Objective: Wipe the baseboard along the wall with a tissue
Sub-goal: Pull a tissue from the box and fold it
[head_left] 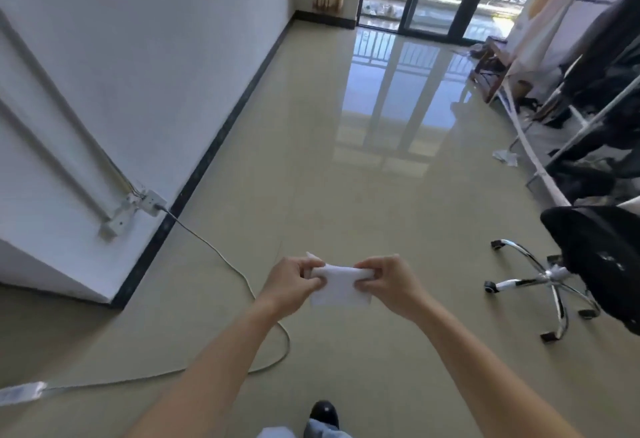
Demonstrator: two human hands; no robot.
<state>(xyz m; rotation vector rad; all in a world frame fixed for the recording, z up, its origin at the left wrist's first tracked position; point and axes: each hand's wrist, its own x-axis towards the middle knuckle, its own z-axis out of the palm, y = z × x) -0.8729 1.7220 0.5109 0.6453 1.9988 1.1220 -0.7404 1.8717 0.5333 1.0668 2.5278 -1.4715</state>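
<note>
A white tissue is stretched flat between both of my hands, in front of me above the floor. My left hand pinches its left edge and my right hand pinches its right edge. The dark baseboard runs along the foot of the white wall on the left, from a near corner away to the balcony door. Both hands are well to the right of the baseboard and above it, not touching it.
A wall socket sits just above the baseboard, with a white cable trailing across the beige tiled floor. An office chair with a chrome base stands at right, clothes racks behind it. My shoe shows at the bottom.
</note>
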